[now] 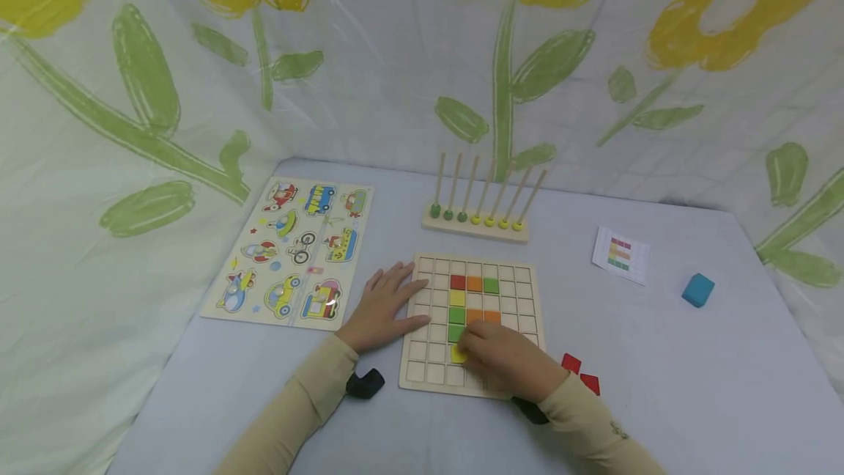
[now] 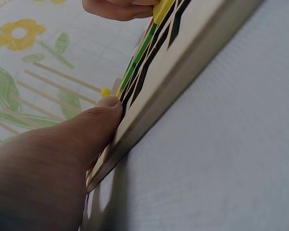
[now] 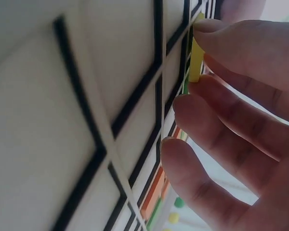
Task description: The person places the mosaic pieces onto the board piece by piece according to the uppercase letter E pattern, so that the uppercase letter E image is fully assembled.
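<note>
A wooden grid board (image 1: 417, 380) lies flat, with red, orange, green and yellow square tiles in some cells. My left hand (image 1: 382, 308) rests at its left edge with fingers spread over the rim; in the left wrist view the thumb (image 2: 101, 115) presses on the board's edge. Over the lower middle cells, my right hand (image 1: 504, 358) pinches a yellow tile (image 3: 196, 60) between thumb and fingers, tilted up at the board surface. A green tile (image 1: 456, 333) sits in the cell just above it, and orange tiles (image 1: 474, 316) lie beyond the fingertips.
Red tiles (image 1: 571, 363) lie right of the board, partly behind the right sleeve. A peg stand with beads (image 1: 475, 229) stands behind it. A picture puzzle (image 1: 264, 255) is at left; a pattern card (image 1: 621, 253) and a blue block (image 1: 698, 289) are at right.
</note>
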`<state>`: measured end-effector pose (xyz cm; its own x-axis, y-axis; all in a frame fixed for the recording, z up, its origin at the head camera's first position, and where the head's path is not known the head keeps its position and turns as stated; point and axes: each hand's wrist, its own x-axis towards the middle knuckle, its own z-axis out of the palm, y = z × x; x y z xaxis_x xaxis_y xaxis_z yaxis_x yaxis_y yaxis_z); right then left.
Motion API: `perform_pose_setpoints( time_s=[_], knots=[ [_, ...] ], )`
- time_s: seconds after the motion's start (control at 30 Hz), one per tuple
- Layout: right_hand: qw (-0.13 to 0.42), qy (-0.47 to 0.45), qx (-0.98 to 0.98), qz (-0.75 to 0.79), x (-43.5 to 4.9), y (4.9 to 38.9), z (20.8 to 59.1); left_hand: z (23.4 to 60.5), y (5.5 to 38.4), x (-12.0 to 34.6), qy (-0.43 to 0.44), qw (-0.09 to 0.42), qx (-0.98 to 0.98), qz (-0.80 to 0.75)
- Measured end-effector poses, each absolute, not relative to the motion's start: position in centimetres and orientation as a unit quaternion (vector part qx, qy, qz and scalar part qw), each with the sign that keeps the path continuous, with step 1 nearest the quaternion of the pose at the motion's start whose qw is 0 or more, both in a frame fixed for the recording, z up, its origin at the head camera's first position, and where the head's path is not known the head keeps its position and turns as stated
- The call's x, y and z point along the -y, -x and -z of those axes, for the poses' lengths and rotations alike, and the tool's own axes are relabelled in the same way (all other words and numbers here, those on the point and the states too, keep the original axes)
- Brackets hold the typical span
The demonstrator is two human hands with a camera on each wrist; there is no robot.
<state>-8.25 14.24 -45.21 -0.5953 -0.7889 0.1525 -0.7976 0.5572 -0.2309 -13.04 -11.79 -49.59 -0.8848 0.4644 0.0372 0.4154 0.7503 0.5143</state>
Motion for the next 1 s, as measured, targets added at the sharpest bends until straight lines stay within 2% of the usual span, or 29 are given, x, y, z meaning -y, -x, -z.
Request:
perform_pose_setpoints(
  time_s=[0.5,0.67,0.83,1.0],
  knots=[
    [-0.02,-0.432,0.891,-0.137,-13.6,8.1,45.3,49.5,13.0,11.8,-0.236,0.047,-0.933,-0.267],
    [-0.01,-0.43,0.893,-0.137,-13.8,8.0,45.1,49.6,13.0,11.8,-0.237,0.045,-0.933,-0.266],
    [0.014,-0.41,0.901,-0.141,-15.8,7.9,44.5,49.8,13.0,11.8,-0.244,0.034,-0.93,-0.273],
    [0.013,-0.346,0.928,-0.14,-19.8,7.5,43.5,49.9,13.1,11.9,-0.241,0.036,-0.932,-0.268]
  ],
)
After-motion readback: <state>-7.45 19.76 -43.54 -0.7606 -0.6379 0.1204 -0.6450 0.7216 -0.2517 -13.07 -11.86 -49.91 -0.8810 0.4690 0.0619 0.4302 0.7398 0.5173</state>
